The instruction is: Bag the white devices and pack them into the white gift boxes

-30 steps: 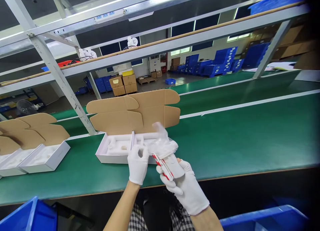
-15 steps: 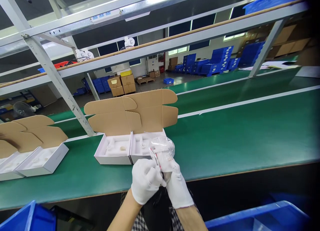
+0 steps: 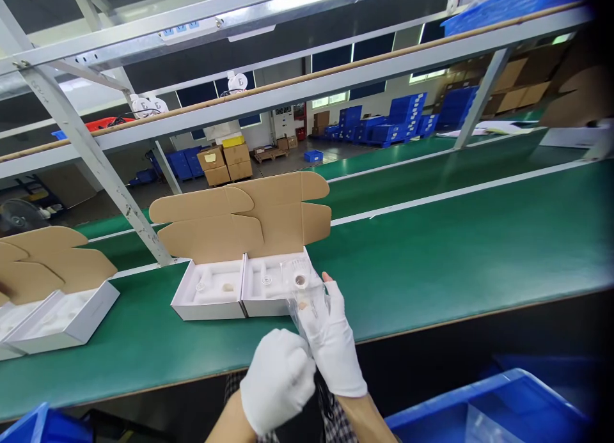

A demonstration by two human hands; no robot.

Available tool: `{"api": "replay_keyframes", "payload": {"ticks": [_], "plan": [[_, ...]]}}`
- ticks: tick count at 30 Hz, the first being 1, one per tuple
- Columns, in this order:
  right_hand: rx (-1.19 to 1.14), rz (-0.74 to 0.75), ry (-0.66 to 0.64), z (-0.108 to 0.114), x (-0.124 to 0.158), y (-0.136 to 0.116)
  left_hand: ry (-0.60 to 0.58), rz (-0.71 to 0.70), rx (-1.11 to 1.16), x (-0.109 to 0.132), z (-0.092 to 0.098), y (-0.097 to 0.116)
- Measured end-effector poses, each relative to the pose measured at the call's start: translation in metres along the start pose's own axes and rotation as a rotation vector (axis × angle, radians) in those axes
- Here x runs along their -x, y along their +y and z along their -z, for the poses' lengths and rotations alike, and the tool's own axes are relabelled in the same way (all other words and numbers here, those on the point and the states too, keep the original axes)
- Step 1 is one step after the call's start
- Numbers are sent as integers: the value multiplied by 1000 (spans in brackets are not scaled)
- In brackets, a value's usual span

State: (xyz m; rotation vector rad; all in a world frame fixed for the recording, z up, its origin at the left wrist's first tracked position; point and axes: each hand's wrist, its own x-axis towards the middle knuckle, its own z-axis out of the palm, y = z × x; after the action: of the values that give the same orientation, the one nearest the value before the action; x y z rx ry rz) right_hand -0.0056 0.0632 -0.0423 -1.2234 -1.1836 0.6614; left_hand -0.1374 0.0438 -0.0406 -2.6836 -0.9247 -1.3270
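Note:
My right hand (image 3: pixel 336 344), in a white glove, is closed round a white device (image 3: pixel 300 278) inside a clear plastic bag (image 3: pixel 293 302). The device has a round end with a dark centre, facing up. My gloved left hand (image 3: pixel 279 380) is a fist just below, where the bag tapers down to it; its fingertips are hidden. A dark cable (image 3: pixel 327 398) hangs below the right hand. Directly beyond the bag stands an open white box (image 3: pixel 268 307) with a moulded white insert, beside a second open box (image 3: pixel 208 310).
More open boxes (image 3: pixel 62 331) stand at left on the green bench (image 3: pixel 432 270). A slanted metal post (image 3: pixel 96 155) rises behind them, joined to an overhead shelf (image 3: pixel 288 94). Blue bins (image 3: pixel 499 398) sit below the bench's front edge, at right and left.
The bagged device has turned, so its round end now shows. My left fist has moved down and slightly left, away from the device. The view has shifted a little.

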Motion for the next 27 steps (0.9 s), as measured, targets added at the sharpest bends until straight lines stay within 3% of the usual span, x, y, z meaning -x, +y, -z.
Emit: {"api": "replay_keyframes", "payload": {"ticks": [2,4,6,10,12,14,16,18,20,22,24,27], "plan": [[186,38,34,0,2,-2,-34,377,300,-3,6,-9],[369,137,47,-4,5,-1,22,712,647,-15,8,-16],[552,251,58,-9,7,-1,92,860,948,-31,3,-19],[813,396,111,-7,-1,-4,226,1025,1404,-54,-19,-21],[874,488,136,4,-7,-5,203,1052,1518,-54,-27,-22],[893,673,107,23,-8,-6,243,1096,1603,-50,-31,-22],[858,879,-37,47,-5,-11,351,1171,1691,-47,-30,-23],[756,937,-306,70,-1,-20,411,1188,1761,-46,-26,-23],[562,751,-513,85,-4,-32,375,1084,1735,-49,-19,-21],[361,516,-477,84,-14,-43,307,941,1602,-56,-9,-14],[244,359,-386,67,-28,-51,229,832,1421,-66,5,-4],[83,315,-383,29,-45,-68,151,742,1145,-81,33,4]]}}
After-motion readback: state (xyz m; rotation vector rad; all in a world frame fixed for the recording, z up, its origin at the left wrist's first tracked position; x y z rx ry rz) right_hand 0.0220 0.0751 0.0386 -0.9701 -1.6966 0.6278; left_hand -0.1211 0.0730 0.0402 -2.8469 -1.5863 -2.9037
